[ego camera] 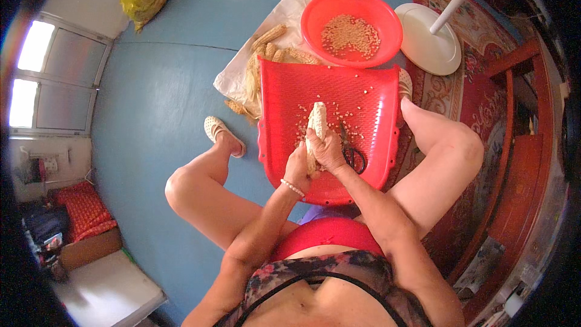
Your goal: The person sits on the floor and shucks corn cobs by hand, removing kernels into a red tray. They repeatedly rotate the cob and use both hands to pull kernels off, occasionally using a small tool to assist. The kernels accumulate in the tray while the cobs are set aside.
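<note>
My left hand (pixel 297 168), with a bead bracelet at the wrist, is closed around a pale corn cob. A second whitish cob (pixel 319 113) is in my right hand (pixel 327 151), pressed lengthwise against the first. Both hands are over a red ribbed plastic scoop tray (pixel 372 104) between my legs. Loose corn kernels (pixel 302 120) lie scattered in the tray under and around the cobs. Scissors with black handles (pixel 355 156) rest in the tray beside my right hand, their blades pointing away from me.
Beyond the tray stands a red plastic basin (pixel 308 20) holding kernels (pixel 349 34). Several corn cobs (pixel 268 36) lie on a white sack (pixel 231 70) at the tray's far left. A round white stand base (pixel 447 50) is right of the basin. A wooden furniture frame (pixel 510 113) stands at right.
</note>
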The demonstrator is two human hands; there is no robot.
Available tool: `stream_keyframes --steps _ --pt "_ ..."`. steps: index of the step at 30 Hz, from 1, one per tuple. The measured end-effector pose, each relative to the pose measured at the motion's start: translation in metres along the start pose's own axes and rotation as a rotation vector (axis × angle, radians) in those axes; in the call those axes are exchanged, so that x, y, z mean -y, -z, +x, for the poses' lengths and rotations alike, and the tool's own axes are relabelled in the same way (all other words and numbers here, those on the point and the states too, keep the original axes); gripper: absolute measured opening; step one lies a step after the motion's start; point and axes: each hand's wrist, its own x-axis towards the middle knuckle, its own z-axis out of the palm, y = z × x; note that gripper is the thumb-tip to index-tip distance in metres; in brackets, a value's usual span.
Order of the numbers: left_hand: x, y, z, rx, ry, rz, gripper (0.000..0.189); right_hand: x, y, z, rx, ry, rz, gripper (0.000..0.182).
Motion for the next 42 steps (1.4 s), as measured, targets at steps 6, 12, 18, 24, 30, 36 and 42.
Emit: stream_keyframes --steps 6,12,18,24,30,36,42 --pt "0.0 0.0 0.0 -0.057 -0.065 -0.056 0.036 0.012 0.017 0.012 0.251 -0.417 0.509 0.04" --pt "0.028 0.006 0.02 -0.054 -0.357 -0.052 0.032 0.022 0.002 0.004 0.236 -0.373 -0.057 0.034" --pt "0.028 0.015 0.019 -0.03 0.043 -0.087 0.034 -0.008 0.006 0.007 0.159 -0.313 -0.023 0.036" --pt "0.012 0.016 0.026 0.015 -0.085 -0.386 0.037 -0.004 0.023 0.013 0.237 -0.56 0.31 0.034" --pt "0.006 0.021 0.032 0.0 -0.49 -0.214 0.033 0.016 0.01 -0.002 0.307 -0.511 0.601 0.024" --pt "-0.015 -0.003 0.004 0.117 -0.464 -0.288 0.032 0.009 0.021 0.003 0.155 -0.552 0.651 0.014" --pt "-0.015 -0.007 -0.006 0.052 -0.358 -0.315 0.027 0.037 0.03 0.013 0.151 -0.301 0.552 0.009"
